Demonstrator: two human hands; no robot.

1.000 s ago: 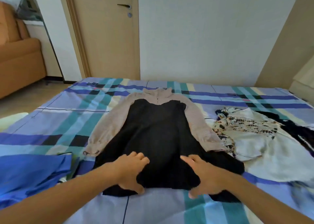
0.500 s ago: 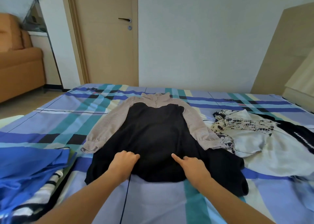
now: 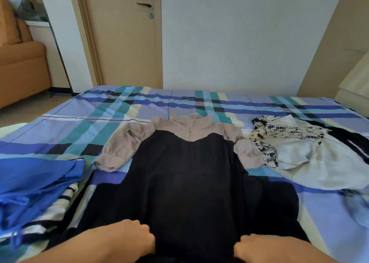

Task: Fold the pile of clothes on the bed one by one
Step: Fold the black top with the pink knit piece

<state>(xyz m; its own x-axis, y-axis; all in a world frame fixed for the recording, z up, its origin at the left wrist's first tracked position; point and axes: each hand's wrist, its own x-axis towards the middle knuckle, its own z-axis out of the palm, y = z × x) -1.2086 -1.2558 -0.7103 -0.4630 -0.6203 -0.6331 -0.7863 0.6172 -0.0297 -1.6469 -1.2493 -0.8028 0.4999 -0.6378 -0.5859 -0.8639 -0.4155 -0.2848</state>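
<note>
The left hand [image 3: 131, 239] and right hand [image 3: 259, 247] grip the near end of a black dress with beige sleeves [image 3: 187, 178], which lies spread on a blue plaid-sheeted bed [image 3: 83, 121].

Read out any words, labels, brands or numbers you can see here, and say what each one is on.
No text can be read.
On the bedsheet: small black and red printed marks, repeated across its far part, too small and blurred to read.
On the dress and the door: no lettering shows.
</note>
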